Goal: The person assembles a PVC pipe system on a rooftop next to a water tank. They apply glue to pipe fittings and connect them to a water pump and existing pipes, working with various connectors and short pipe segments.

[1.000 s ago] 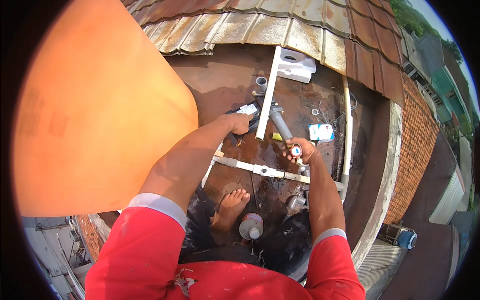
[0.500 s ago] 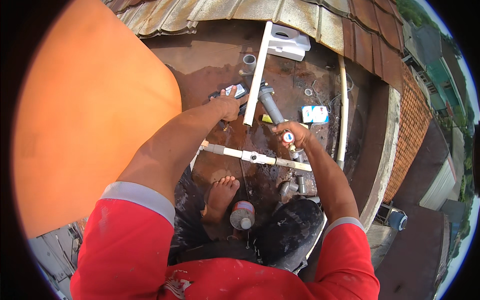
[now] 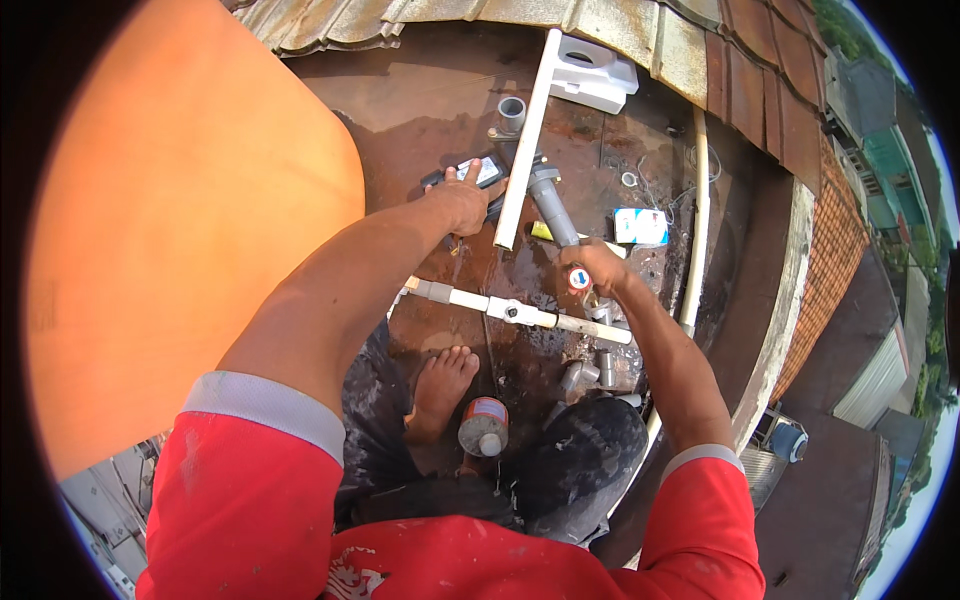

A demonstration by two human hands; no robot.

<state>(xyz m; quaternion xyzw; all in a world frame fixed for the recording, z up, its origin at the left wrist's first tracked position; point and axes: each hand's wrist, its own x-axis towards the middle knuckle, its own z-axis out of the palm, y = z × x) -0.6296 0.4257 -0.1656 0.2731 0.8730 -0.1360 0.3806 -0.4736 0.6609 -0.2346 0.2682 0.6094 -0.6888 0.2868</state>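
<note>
On the brown, wet-stained roof surface [image 3: 440, 80], beside a large, smooth orange curved wall [image 3: 200, 230], the following are lying or being handled.

Left hand [image 3: 460, 205]: resting on a black, box-shaped unit with a pale label [image 3: 482, 172]; fingers spreading over the label rather than closing round anything; the underside of the palm is not showing.

Right hand [image 3: 597, 262]: wrapping narrowly round the lower end of a sloping grey plastic pipe [image 3: 553, 210]. Showing just below the fingers: a round, red-rimmed disc with a white face and blue arrow [image 3: 579, 279]; whether the hand is also bearing on it, cannot tell.

State of the work, as judged: the grey pipe's upper end is apparently sitting in a bolted collar beside the black unit, and a short, open grey pipe stub [image 3: 512, 112] is standing at the far side. Seemingly unfinished: that stub is carrying nothing; a straight white pipe [image 3: 530, 130] is slanting loose across the assembly; a white pipe run with a white fitting [image 3: 511, 312] is crossing nearer the person; loose grey elbow fittings [image 3: 580, 378] are lying by the right knee.

Adjacent: a round, orange-labelled tin [image 3: 484, 427], standing between the legs.
</note>
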